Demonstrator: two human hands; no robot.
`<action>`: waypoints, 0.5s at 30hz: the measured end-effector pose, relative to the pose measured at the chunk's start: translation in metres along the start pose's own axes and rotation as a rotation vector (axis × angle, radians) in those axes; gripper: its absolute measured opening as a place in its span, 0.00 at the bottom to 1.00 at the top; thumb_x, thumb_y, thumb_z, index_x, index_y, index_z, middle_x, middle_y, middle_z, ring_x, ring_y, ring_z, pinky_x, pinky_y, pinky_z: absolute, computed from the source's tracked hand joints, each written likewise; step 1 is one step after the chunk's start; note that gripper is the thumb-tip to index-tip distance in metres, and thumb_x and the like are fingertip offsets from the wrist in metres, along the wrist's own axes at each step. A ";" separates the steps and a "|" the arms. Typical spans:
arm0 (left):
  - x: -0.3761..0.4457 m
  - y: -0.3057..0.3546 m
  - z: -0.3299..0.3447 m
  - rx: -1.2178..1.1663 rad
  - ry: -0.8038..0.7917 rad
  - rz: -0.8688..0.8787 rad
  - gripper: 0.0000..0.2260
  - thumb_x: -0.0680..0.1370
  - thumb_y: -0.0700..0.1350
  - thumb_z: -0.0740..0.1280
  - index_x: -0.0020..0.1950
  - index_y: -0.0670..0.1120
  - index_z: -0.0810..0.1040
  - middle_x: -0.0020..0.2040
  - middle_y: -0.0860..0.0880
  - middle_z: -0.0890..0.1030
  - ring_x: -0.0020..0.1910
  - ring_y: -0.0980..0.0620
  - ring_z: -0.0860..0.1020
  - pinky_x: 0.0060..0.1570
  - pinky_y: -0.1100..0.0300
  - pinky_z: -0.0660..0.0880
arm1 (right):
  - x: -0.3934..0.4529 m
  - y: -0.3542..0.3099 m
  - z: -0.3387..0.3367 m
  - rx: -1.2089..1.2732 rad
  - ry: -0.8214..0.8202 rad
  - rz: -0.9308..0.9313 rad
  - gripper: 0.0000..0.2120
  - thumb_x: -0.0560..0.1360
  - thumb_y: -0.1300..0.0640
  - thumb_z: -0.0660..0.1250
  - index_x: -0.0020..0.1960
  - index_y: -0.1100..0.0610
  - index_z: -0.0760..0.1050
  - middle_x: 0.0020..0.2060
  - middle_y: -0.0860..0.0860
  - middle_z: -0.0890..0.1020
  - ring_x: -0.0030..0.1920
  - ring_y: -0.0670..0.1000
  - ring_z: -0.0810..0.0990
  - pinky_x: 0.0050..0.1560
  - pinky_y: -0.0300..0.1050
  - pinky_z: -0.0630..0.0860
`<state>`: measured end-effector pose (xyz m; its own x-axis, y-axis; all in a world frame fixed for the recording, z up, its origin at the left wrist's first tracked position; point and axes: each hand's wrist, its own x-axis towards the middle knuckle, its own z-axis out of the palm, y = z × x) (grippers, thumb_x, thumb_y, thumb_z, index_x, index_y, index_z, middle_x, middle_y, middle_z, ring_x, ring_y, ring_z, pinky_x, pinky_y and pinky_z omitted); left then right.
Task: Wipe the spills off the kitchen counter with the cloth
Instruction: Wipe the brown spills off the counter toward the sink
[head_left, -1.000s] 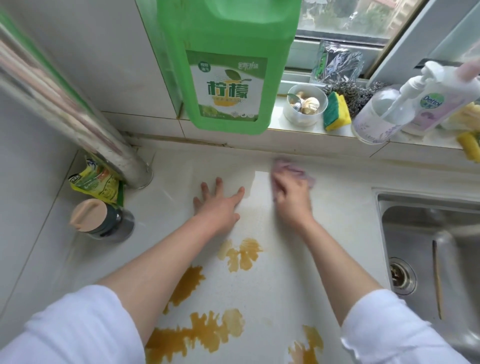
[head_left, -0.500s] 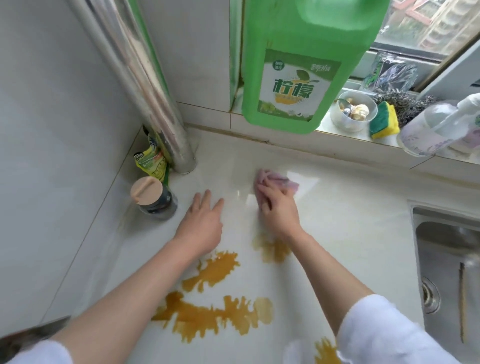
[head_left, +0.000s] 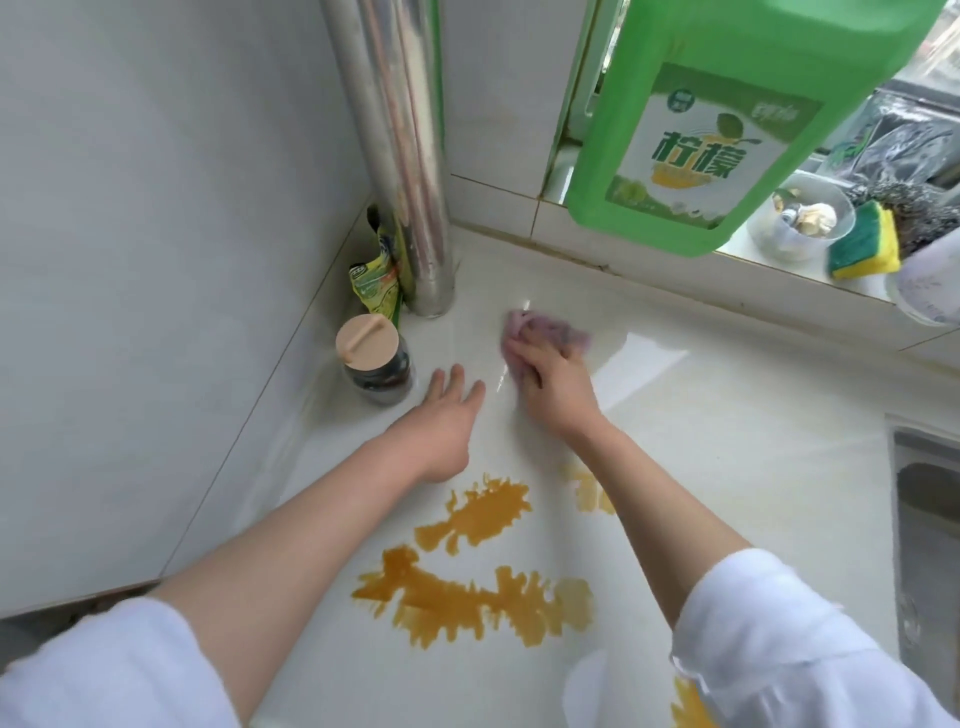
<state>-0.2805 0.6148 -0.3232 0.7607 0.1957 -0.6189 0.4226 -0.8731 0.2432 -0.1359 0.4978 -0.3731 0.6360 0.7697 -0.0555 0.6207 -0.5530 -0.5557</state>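
My right hand presses a bunched pink cloth flat on the white counter, near the back wall. My left hand lies palm down with fingers spread just left of it, holding nothing. Orange-brown spills stain the counter nearer to me: one blotch below my left hand, a long streak in front of it, a paler patch partly under my right forearm, and a small stain by my right sleeve.
A jar with a tan lid and a yellow-green packet stand by a metal pipe in the corner. A green detergent jug, small bowl and sponge sit on the sill. The sink lies at right.
The cloth and my right hand have swept leftward along the back of the counter toward the pipe. My left hand has shifted left toward the jar. The view has turned left.
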 end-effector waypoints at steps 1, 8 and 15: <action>-0.001 -0.003 -0.002 -0.005 0.004 0.015 0.32 0.80 0.36 0.54 0.81 0.46 0.41 0.80 0.41 0.38 0.79 0.40 0.40 0.77 0.47 0.50 | -0.013 -0.007 0.004 0.018 -0.083 -0.084 0.22 0.72 0.60 0.59 0.64 0.52 0.79 0.66 0.50 0.78 0.66 0.56 0.75 0.64 0.50 0.68; -0.045 -0.015 0.013 -0.131 0.030 0.024 0.29 0.80 0.34 0.50 0.81 0.47 0.48 0.81 0.49 0.47 0.80 0.52 0.46 0.77 0.56 0.51 | -0.066 0.036 -0.059 0.183 -0.078 0.224 0.18 0.72 0.64 0.64 0.53 0.48 0.85 0.60 0.43 0.82 0.64 0.47 0.76 0.65 0.40 0.70; -0.090 -0.024 0.003 -0.269 0.609 -0.167 0.09 0.81 0.47 0.59 0.57 0.53 0.77 0.54 0.53 0.78 0.54 0.50 0.77 0.48 0.54 0.75 | -0.033 -0.047 0.009 0.054 -0.087 -0.096 0.18 0.70 0.62 0.60 0.56 0.52 0.81 0.59 0.50 0.81 0.58 0.58 0.74 0.56 0.55 0.75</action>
<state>-0.3609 0.6170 -0.2761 0.7826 0.6034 -0.1533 0.6065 -0.6833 0.4066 -0.1905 0.5018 -0.3527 0.5315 0.8441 -0.0701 0.6498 -0.4594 -0.6056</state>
